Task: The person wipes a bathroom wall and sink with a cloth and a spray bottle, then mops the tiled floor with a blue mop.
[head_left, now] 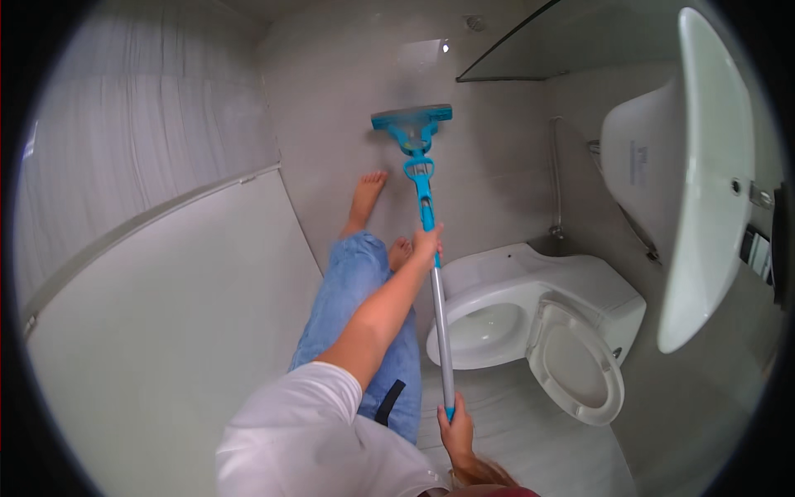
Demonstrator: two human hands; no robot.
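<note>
Left hand grips the mop low on the shaft for steering; right hand clasps the shaft's upper end for leverage. Mop head rests on the floor beyond the toilet.

Open toilet, white washbasin

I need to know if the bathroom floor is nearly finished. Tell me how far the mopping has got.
Done: cannot tell; the floor tiles show no clear wet or dry line. In hand: left hand and right hand grip the mop handle, with the blue mop head on the far floor by the wall. Left: the part around the open toilet, as far as shows.
</note>
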